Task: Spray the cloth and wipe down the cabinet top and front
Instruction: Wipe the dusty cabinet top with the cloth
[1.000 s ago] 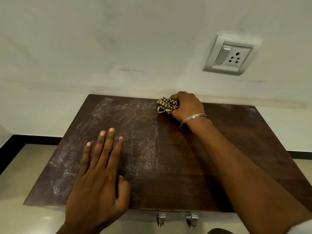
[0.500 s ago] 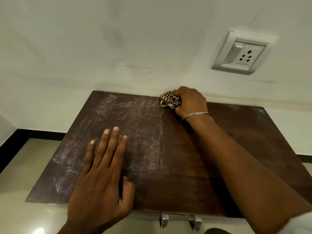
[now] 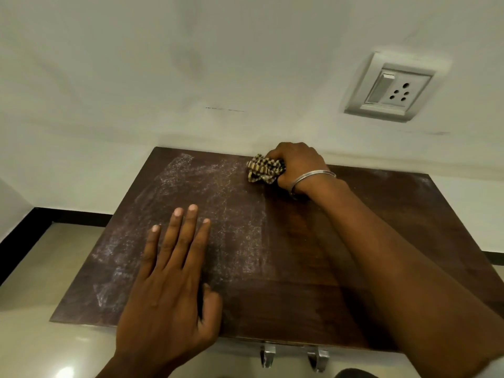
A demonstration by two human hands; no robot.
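Observation:
The dark wooden cabinet top (image 3: 313, 268) fills the middle of the view, with whitish dusty streaks over its left half. My right hand (image 3: 298, 166) is at the back edge by the wall, shut on a bunched black-and-tan checked cloth (image 3: 265, 170) pressed on the wood. A metal bangle sits on that wrist. My left hand (image 3: 171, 282) lies flat on the front left of the top, fingers spread, holding nothing. No spray bottle is in view.
A white wall rises straight behind the cabinet, with a switch-and-socket plate (image 3: 390, 90) at the upper right. Two metal handles (image 3: 293, 356) stick out below the front edge. Pale floor tiles (image 3: 41, 309) and a black skirting lie to the left.
My right hand with the cloth has shifted slightly back toward the wall at the cabinet's rear edge. My left hand stays flat in place.

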